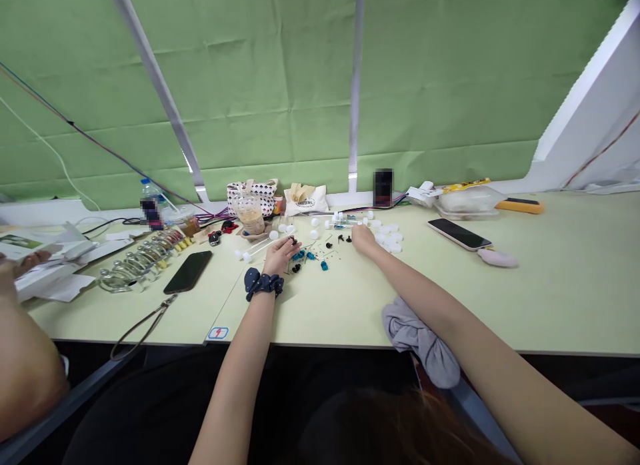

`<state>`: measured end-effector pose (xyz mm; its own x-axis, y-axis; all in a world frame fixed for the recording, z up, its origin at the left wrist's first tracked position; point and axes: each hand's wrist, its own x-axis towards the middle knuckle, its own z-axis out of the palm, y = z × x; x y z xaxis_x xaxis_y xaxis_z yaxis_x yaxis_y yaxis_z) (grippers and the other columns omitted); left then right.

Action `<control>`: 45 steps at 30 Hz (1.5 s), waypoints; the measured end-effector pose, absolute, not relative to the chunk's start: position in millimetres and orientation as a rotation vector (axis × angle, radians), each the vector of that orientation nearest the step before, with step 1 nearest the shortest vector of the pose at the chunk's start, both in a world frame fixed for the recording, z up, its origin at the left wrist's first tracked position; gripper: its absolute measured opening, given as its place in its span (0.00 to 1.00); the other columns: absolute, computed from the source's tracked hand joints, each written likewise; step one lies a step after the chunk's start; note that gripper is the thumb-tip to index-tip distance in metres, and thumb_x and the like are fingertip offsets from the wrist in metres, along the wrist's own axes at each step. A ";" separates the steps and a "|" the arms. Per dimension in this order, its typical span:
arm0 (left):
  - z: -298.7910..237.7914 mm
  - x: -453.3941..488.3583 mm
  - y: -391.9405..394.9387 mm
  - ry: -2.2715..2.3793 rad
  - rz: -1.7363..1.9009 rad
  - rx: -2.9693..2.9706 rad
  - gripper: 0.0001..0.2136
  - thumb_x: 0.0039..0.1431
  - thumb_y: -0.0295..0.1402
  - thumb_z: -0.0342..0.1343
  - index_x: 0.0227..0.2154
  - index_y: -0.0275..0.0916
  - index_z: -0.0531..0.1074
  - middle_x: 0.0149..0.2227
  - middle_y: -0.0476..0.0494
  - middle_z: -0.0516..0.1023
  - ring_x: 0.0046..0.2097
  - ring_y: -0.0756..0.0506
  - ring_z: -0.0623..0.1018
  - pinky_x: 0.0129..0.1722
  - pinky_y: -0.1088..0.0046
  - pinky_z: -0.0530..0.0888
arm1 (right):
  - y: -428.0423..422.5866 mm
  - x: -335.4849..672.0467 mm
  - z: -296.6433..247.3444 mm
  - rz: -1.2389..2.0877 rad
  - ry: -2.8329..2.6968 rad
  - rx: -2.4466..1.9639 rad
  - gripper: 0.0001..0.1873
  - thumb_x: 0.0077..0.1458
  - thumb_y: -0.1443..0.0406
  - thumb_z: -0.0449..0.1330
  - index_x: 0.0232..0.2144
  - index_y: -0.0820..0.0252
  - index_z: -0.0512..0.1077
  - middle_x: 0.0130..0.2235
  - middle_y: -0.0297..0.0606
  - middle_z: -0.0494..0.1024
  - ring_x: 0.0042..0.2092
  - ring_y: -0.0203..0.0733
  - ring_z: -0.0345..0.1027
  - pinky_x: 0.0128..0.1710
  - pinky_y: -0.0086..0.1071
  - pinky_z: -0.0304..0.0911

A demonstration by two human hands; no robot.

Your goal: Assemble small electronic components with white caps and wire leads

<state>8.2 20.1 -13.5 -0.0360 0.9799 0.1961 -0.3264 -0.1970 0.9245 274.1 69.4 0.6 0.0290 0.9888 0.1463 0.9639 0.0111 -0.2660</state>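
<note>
My left hand (pixel 281 255), with a dark dotted scrunchie (pixel 263 284) at its wrist, is half turned up with curled fingers. A small black part (pixel 293 240) sits at its fingertips. Just right of it lie teal-blue plastic pieces (pixel 324 266), small black pieces (pixel 329 245) and thin pins. My right hand (pixel 363 238) is closed, back upward, at the near side of some clear tubes with white ends (pixel 345 224); whatever its fingers hold is hidden. White round caps (pixel 393 238) are heaped to its right. More clear rods with white ends (pixel 256 251) lie left of my left hand.
Left are a phone (pixel 188 272) with a strap, a row of clear curved pieces (pixel 143 258) and a co-worker's arm (pixel 25 358). An iced drink cup (pixel 250 218) stands behind. Right are another phone (pixel 459 233) and a grey cloth (pixel 420 338) at the table edge.
</note>
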 end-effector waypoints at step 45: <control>-18.4 12.4 17.0 0.844 1.291 1.384 0.18 0.33 0.34 0.70 0.30 0.33 0.75 0.31 0.41 0.79 0.33 0.46 0.78 0.39 0.66 0.73 | 38.4 204.3 1.6 0.748 -2.075 -0.902 0.11 0.40 0.64 0.66 0.23 0.62 0.67 0.15 0.28 0.69 0.19 0.34 0.66 0.23 0.26 0.60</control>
